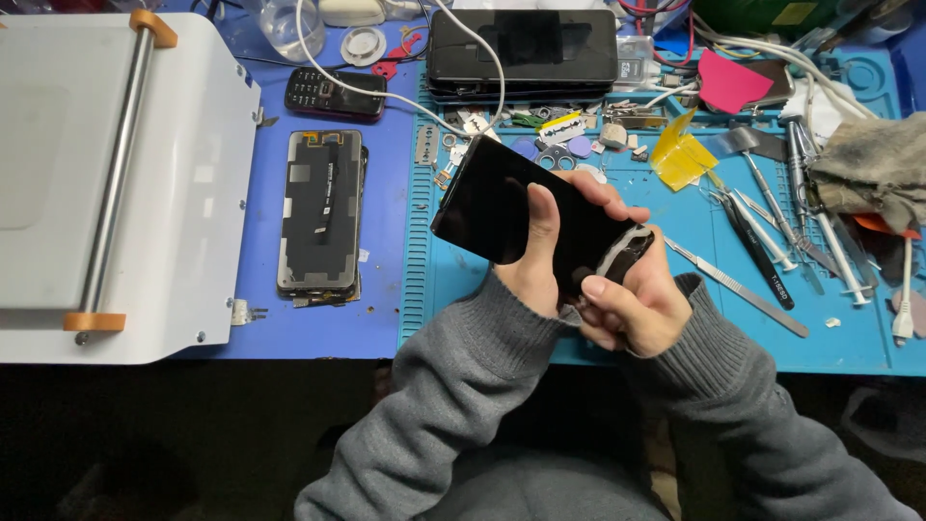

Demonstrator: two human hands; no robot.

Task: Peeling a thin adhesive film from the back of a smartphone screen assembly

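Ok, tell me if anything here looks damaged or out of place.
The black phone held in both hands looks damaged: near the right hand its lower end shows a pale, peeled-looking edge. A bare screen panel lies back-up on the blue mat, ribbon cable exposed. Tools and scraps litter the mat's right side.

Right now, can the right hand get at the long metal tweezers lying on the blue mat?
Probably not at once: the right hand grips the black phone together with the left hand. The tweezers lie close beside it, uncovered, so the path looks free once it lets go.
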